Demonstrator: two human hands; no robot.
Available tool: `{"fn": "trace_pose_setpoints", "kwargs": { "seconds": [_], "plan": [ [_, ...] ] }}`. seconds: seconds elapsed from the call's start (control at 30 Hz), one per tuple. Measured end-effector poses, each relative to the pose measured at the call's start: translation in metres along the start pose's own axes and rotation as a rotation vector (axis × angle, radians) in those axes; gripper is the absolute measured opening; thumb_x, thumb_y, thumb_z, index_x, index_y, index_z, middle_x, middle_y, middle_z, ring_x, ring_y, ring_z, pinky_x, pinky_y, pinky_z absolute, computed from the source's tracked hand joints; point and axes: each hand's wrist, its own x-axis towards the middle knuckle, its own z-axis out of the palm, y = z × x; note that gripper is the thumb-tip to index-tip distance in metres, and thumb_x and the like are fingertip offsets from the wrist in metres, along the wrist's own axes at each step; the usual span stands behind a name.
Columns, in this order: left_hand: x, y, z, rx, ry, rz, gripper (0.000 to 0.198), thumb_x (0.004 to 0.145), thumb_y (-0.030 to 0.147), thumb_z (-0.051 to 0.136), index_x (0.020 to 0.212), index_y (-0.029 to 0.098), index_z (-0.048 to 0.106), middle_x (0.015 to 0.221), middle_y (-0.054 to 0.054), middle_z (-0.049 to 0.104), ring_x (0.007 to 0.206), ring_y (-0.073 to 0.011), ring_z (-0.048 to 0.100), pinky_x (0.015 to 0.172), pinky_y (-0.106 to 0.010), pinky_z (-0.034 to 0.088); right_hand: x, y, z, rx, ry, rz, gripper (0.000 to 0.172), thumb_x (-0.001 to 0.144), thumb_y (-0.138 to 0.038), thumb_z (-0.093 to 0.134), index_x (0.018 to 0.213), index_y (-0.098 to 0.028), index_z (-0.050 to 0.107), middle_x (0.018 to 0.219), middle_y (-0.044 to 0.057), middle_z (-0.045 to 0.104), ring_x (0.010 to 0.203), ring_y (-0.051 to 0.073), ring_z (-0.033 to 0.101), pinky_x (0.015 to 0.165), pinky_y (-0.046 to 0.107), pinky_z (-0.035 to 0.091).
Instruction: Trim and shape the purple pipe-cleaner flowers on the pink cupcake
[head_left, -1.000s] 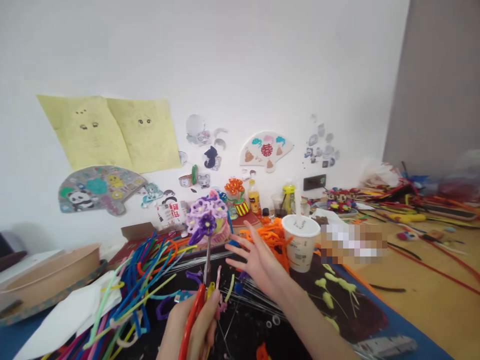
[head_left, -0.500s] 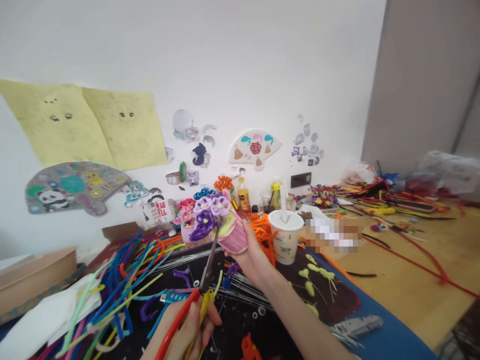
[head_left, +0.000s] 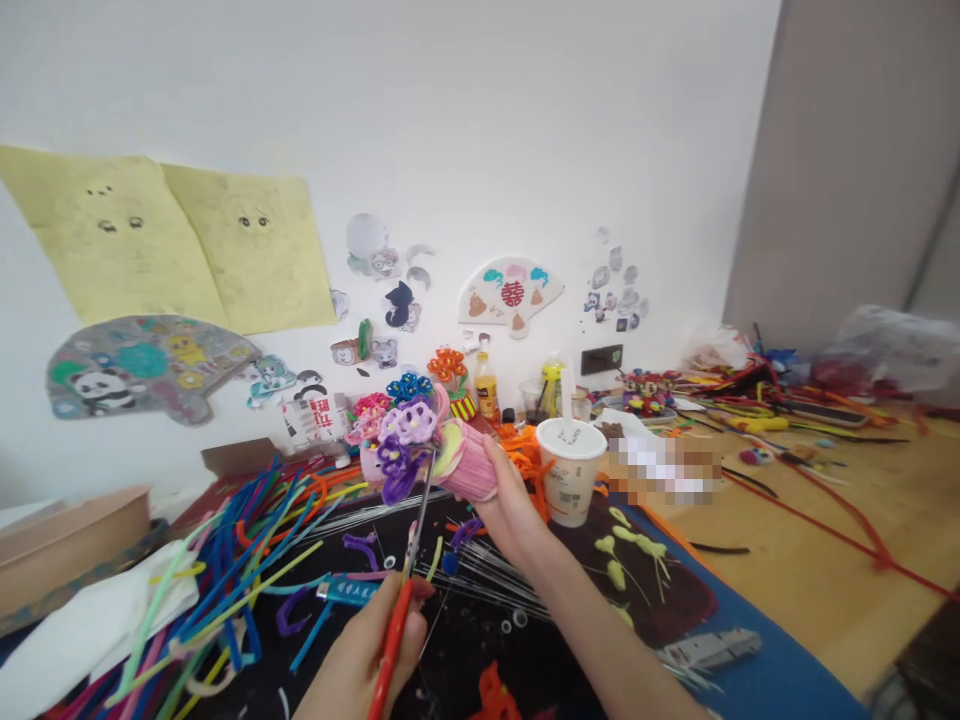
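Note:
My right hand [head_left: 512, 498] is closed round a pink pipe-cleaner bouquet [head_left: 459, 461] topped with purple flowers [head_left: 406, 433], held tilted to the left above the black mat [head_left: 517, 640]. My left hand [head_left: 367, 655] grips red-handled scissors [head_left: 399, 600]. Their blades point up and reach the purple flowers at the bouquet's left end.
A heap of coloured pipe cleaners [head_left: 225, 570] lies at the left, thin wires [head_left: 487, 585] under the hands. A white paper cup [head_left: 571, 472] stands right of the bouquet, with orange pipe cleaners [head_left: 525, 455] behind. Bottles [head_left: 486, 388] and small crafts line the wall; the wooden table [head_left: 825, 540] extends right.
My right hand, open and reaching a second ago, has taken hold of the pink bouquet and drawn it close. The scissors in my left hand stay raised to the purple flowers.

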Motion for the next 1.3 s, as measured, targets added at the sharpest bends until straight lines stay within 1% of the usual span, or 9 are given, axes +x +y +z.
{"fn": "trace_pose_setpoints", "kwargs": {
  "seconds": [0.1, 0.2, 0.3, 0.47, 0.57, 0.77, 0.9, 1.1, 1.3],
  "plan": [
    [0.008, 0.003, -0.009, 0.041, -0.056, -0.030, 0.066, 0.074, 0.078, 0.042, 0.090, 0.019, 0.067, 0.085, -0.007, 0.073, 0.079, -0.0216, 0.066, 0.072, -0.025, 0.049, -0.001, 0.000, 0.001, 0.006, 0.015, -0.028, 0.046, 0.080, -0.047, 0.068, 0.115, -0.017, 0.063, 0.111, 0.006, 0.068, 0.096, 0.018, 0.062, 0.077, 0.026, 0.049],
    [0.014, 0.003, -0.016, 0.122, -0.108, -0.039, 0.054, 0.075, 0.068, 0.047, 0.086, 0.018, 0.065, 0.078, -0.004, 0.072, 0.075, -0.0211, 0.064, 0.070, -0.024, 0.047, -0.001, 0.002, 0.000, 0.003, 0.020, -0.051, 0.044, 0.080, -0.046, 0.068, 0.112, -0.017, 0.064, 0.108, 0.005, 0.069, 0.094, 0.018, 0.062, 0.074, 0.026, 0.050],
    [0.015, 0.005, -0.018, 0.215, -0.124, -0.042, 0.045, 0.080, 0.060, 0.045, 0.081, 0.019, 0.064, 0.072, -0.002, 0.069, 0.070, -0.0191, 0.061, 0.066, -0.023, 0.044, 0.000, 0.004, -0.003, 0.004, 0.030, -0.083, 0.043, 0.081, -0.045, 0.066, 0.114, -0.017, 0.063, 0.110, 0.006, 0.068, 0.096, 0.018, 0.062, 0.072, 0.026, 0.050],
    [0.011, 0.010, -0.019, 0.327, -0.175, -0.096, 0.039, 0.085, 0.054, 0.042, 0.089, 0.022, 0.065, 0.079, -0.001, 0.069, 0.074, -0.0183, 0.060, 0.068, -0.023, 0.041, 0.002, 0.001, -0.005, 0.016, 0.082, -0.046, 0.047, 0.079, -0.048, 0.065, 0.116, -0.019, 0.063, 0.118, 0.006, 0.066, 0.114, 0.022, 0.058, 0.092, 0.034, 0.048],
    [0.009, 0.011, -0.018, 0.358, -0.178, -0.072, 0.040, 0.087, 0.053, 0.039, 0.090, 0.022, 0.064, 0.080, -0.003, 0.069, 0.074, -0.0185, 0.060, 0.066, -0.023, 0.040, 0.001, -0.001, -0.004, 0.000, 0.082, -0.080, 0.046, 0.079, -0.046, 0.066, 0.117, -0.020, 0.062, 0.119, 0.006, 0.066, 0.116, 0.024, 0.056, 0.096, 0.036, 0.047],
    [0.006, 0.013, -0.018, 0.412, -0.155, -0.096, 0.038, 0.087, 0.051, 0.039, 0.083, 0.022, 0.063, 0.074, -0.002, 0.066, 0.067, -0.0170, 0.056, 0.063, -0.022, 0.038, -0.002, -0.001, -0.007, -0.052, 0.087, -0.123, 0.041, 0.076, -0.044, 0.067, 0.109, -0.020, 0.065, 0.110, 0.005, 0.067, 0.109, 0.024, 0.059, 0.092, 0.036, 0.049],
    [0.007, 0.014, -0.017, 0.398, -0.120, -0.108, 0.035, 0.087, 0.050, 0.041, 0.083, 0.024, 0.064, 0.077, -0.003, 0.068, 0.070, -0.0178, 0.060, 0.063, -0.022, 0.038, -0.003, 0.001, -0.007, -0.068, 0.090, -0.140, 0.037, 0.076, -0.043, 0.067, 0.106, -0.021, 0.064, 0.103, 0.003, 0.068, 0.099, 0.022, 0.062, 0.085, 0.034, 0.051],
    [0.008, 0.005, -0.014, 0.341, -0.111, -0.010, 0.037, 0.087, 0.048, 0.040, 0.071, 0.020, 0.057, 0.065, -0.002, 0.062, 0.059, -0.0144, 0.051, 0.059, -0.022, 0.035, -0.007, -0.001, -0.001, -0.074, 0.082, -0.139, 0.043, 0.075, -0.042, 0.070, 0.111, -0.022, 0.062, 0.101, 0.002, 0.067, 0.093, 0.021, 0.063, 0.080, 0.032, 0.052],
    [0.007, 0.004, -0.015, 0.369, -0.123, -0.028, 0.033, 0.089, 0.042, 0.039, 0.073, 0.020, 0.057, 0.068, -0.003, 0.062, 0.062, -0.0151, 0.051, 0.060, -0.022, 0.035, -0.008, -0.001, -0.001, -0.066, 0.100, -0.128, 0.047, 0.075, -0.040, 0.070, 0.117, -0.022, 0.060, 0.105, 0.003, 0.067, 0.099, 0.022, 0.061, 0.082, 0.032, 0.051]
  ]
}}
